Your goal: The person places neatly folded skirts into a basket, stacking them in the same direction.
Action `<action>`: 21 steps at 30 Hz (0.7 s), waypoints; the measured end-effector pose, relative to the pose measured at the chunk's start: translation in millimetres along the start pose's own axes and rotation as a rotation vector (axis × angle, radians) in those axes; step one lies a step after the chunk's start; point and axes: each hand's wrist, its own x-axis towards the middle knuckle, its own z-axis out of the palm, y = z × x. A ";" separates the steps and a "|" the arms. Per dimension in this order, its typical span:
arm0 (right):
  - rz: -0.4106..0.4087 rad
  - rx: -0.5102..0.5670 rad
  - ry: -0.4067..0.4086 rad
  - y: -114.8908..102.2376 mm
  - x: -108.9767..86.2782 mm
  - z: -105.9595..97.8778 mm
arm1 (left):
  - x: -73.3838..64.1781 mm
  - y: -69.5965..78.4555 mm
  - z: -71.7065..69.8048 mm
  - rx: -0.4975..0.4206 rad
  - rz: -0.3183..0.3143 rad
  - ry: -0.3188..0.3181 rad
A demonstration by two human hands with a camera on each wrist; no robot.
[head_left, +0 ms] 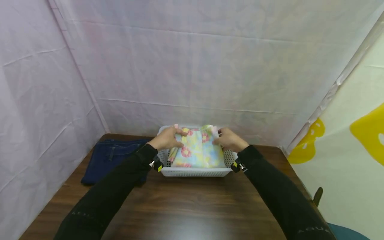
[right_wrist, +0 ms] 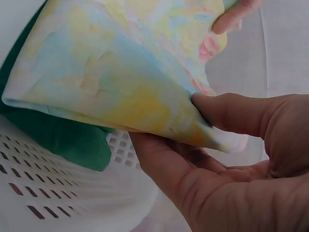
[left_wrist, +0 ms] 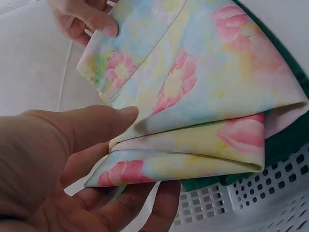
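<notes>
A folded floral garment [head_left: 195, 150], pastel yellow and blue with pink flowers, lies in a white perforated basket [head_left: 196, 172]. At its left edge my left hand [head_left: 169, 138] holds the folded layers, thumb on top and fingers beneath, as the left wrist view shows. My right hand [head_left: 230, 139] pinches the far right corner between thumb and fingers. Under the floral garment, a green cloth [right_wrist: 63, 140] shows in both wrist views. What kind of garment the floral piece is, I cannot tell.
Folded dark blue jeans [head_left: 109, 158] lie on the brown wooden table [head_left: 186, 206], left of the basket and partly behind my left forearm. A white fabric wall [head_left: 192, 73] rises behind the table. Yellow shapes [head_left: 309, 141] mark the sheet at right.
</notes>
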 end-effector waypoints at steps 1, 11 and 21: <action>0.004 -0.003 -0.001 -0.5 -0.2 0.8 | -0.3 -0.3 0.3 0.003 0.000 -0.004; -0.023 -0.060 -0.035 7.0 -8.1 9.3 | -18.8 -8.1 1.3 0.033 0.073 -0.020; -0.206 -0.181 0.060 18.1 -30.2 17.9 | -40.3 -18.7 -2.9 0.097 0.124 0.147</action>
